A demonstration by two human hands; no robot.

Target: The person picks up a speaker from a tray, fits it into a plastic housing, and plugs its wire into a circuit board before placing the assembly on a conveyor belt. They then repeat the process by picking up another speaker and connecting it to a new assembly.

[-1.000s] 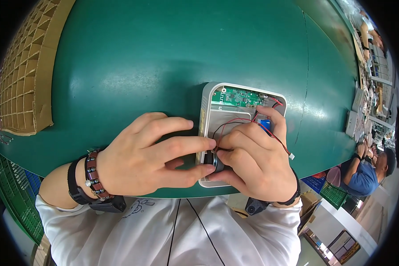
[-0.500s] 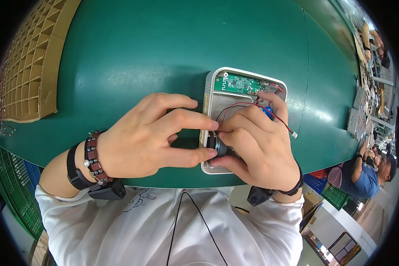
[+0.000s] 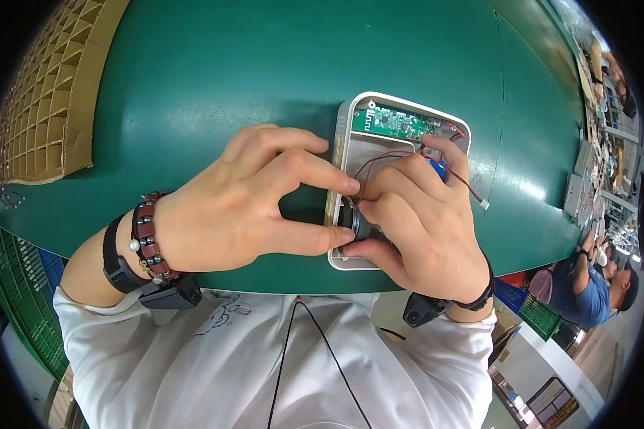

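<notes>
A white plastic housing (image 3: 342,154) with rounded corners lies open on the green table, its inside facing up. At its far end sits a green circuit board (image 3: 391,123); a blue part (image 3: 437,169) shows partly beneath my right hand. A small round dark speaker (image 3: 349,217) stands on edge by the housing's near left wall. My left hand (image 3: 240,196) reaches over that wall, thumb and index finger closed on the speaker. My right hand (image 3: 426,222) grips its other side with thumb and fingers, hiding part of it. Red and black wires (image 3: 390,154) loop over the housing to a white plug (image 3: 484,204).
A cardboard box with divider cells (image 3: 57,93) stands at the far left, thin wires hanging from its edge. Green crates (image 3: 21,300) are below the table at left. A co-worker in a blue shirt (image 3: 579,293) sits at the right, near a cluttered bench.
The housing and both hands have shifted slightly away from me and to the right. Both hands keep their hold on the speaker.
</notes>
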